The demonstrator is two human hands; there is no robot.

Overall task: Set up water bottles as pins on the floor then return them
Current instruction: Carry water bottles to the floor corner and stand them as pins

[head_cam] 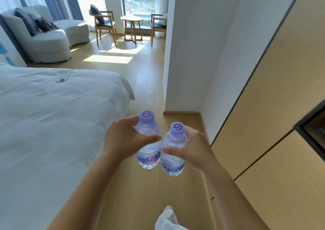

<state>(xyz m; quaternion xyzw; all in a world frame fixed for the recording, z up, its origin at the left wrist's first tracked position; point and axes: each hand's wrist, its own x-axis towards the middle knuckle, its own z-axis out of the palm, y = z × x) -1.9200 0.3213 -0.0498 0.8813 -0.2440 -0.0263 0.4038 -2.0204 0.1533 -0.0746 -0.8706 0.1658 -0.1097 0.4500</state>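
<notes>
Head view: left hand (pixel 123 138) grips left water bottle (pixel 148 142), right hand (pixel 193 149) grips right water bottle (pixel 173 152), fingers curled round each, both upright, side by side, held above the wood floor (pixel 140 194). White bed (pixel 52 115) left, wooden cabinets (pixel 281 106) right, chairs and a round table (pixel 131 19) far by the window.
</notes>
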